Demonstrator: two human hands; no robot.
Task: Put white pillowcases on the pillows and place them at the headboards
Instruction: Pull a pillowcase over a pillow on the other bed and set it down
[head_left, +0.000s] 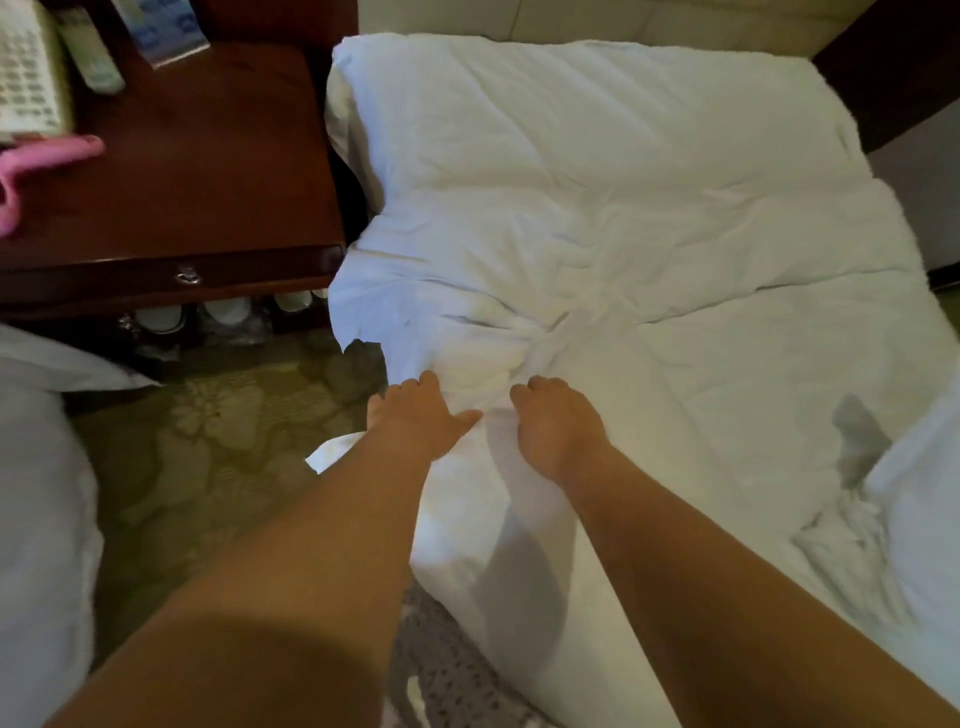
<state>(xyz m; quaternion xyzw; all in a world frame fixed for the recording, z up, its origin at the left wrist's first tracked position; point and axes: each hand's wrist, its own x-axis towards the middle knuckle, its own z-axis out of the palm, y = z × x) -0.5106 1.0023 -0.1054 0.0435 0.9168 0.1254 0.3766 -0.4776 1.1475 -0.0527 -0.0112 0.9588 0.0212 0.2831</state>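
Pillowcase (467, 322) on the bed (727, 364), right of the nightstand (197, 171): soft, light, limp. Left hand (415, 415) and right hand (558, 423) fingers clamped on bunched fabric; best gripped at its open hem.

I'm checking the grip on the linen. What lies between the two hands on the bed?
In the head view, only bunched white fabric lies between the left hand and the right hand; both hands are closed on it at the bed's near edge.
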